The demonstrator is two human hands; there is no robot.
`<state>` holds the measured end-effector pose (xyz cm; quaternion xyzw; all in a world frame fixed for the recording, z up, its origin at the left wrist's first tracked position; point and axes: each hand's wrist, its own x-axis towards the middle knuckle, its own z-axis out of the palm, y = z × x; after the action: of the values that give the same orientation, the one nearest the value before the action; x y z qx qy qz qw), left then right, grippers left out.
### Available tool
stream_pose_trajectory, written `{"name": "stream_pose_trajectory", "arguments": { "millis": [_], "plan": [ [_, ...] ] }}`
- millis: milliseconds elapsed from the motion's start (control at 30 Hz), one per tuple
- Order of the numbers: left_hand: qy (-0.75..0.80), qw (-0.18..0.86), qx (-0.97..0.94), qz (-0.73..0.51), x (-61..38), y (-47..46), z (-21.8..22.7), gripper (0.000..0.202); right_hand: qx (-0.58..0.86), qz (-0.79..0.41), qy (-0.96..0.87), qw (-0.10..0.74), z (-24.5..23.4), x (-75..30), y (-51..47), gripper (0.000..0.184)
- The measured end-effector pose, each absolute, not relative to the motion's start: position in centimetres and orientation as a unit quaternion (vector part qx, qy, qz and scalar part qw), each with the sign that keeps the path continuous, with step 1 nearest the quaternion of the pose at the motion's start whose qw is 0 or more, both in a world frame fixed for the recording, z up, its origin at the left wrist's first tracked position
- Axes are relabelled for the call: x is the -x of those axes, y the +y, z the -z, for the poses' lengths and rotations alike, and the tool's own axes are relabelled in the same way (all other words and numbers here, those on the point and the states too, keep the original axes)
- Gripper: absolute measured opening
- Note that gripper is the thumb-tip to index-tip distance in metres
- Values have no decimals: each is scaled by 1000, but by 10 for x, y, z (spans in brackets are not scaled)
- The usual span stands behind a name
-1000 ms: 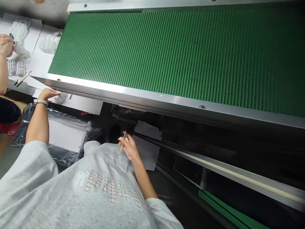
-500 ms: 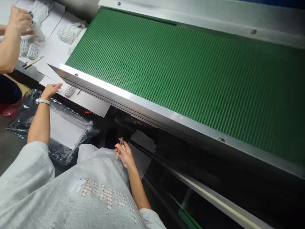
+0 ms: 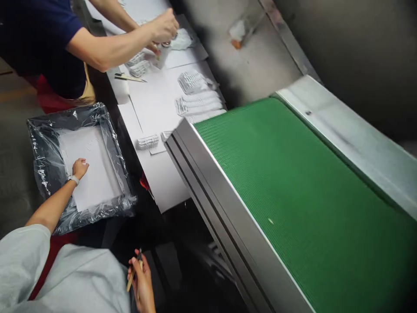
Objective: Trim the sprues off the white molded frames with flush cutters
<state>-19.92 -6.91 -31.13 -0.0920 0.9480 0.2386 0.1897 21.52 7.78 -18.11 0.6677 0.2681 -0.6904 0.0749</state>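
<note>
Head view: reaches with the left hand (image 3: 80, 168), at nine o'clock, over the white sheet (image 3: 97, 178) inside the plastic-lined box (image 3: 42, 161); fingers half curled, but cannot tell whether pinching anything or touching the sheet. Has open room around that hand, well within the film-covered rim. Grips in the right hand (image 3: 140, 278), at seven o'clock, the slim tan-handled tool (image 3: 130, 279), between thumb and fingers, dark tip toward one, just beside the grey shirt (image 3: 91, 278). Finds dim space toward two from there, up to the metal side of the conveyor (image 3: 221, 195), slanting from near centre down toward five. Sees the green belt (image 3: 293, 187) beyond, at four. Meets the paper-covered surface (image 3: 150, 108) at eleven, a narrow dark gap apart from the box, with a white bundle (image 3: 147, 142) by its near edge, near the conveyor's corner. Shows farther up, toward eleven, a co-worker's hands (image 3: 164, 28) above the surface, near a pen-like tool (image 3: 130, 78).
</note>
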Motion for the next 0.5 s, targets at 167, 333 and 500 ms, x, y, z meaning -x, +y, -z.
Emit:
{"name": "stream_pose_trajectory", "arguments": {
  "millis": [167, 333, 500],
  "plan": [
    [955, 166, 75, -234, 263, -43, 372, 50, -674, 657, 319, 106, 234, -236, 80, 87],
    [949, 189, 96, -233, 280, -36, 413, 51, -697, 608, 360, 127, 247, -257, 86, 90],
    [942, 196, 117, -247, 272, -43, 414, 43, -714, 571, 387, 122, 234, -264, 84, 90]
  ]
}}
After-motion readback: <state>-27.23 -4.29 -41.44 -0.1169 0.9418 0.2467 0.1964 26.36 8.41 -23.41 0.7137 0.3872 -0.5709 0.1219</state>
